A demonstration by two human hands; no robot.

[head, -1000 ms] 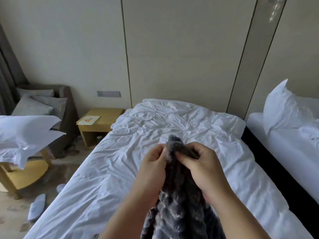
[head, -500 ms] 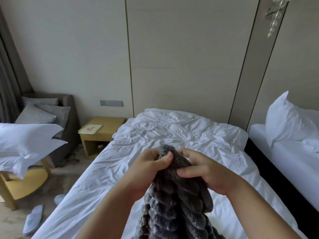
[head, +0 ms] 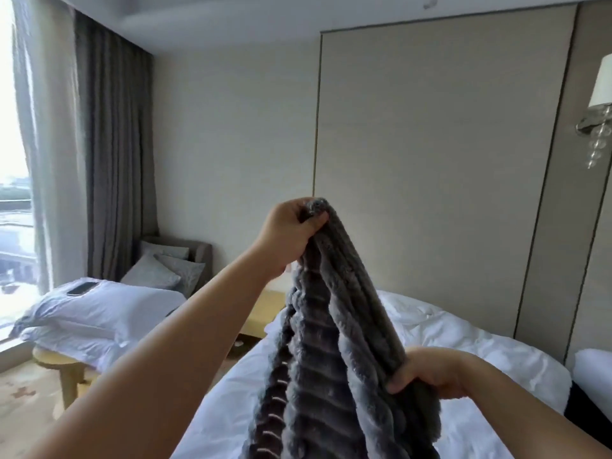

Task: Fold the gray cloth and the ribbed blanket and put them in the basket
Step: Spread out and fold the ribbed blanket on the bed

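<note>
Ribbed blanket [head: 331, 342] hangs from the left hand [head: 288, 233], which pinches its top corner, while the right hand [head: 430, 372] grips the edge lower down. Below both grips the plush bulk sags over the bed [head: 480, 342]; its weight could drag the corner free.

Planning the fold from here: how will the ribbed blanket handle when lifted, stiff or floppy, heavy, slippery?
Likely floppy: the ribbed blanket hangs limp in folds from the left hand. Probably bulky rather than heavy, given its thick plush ribs. The pile looks smooth, so it may slip; the right hand grips a bunched edge.
</note>
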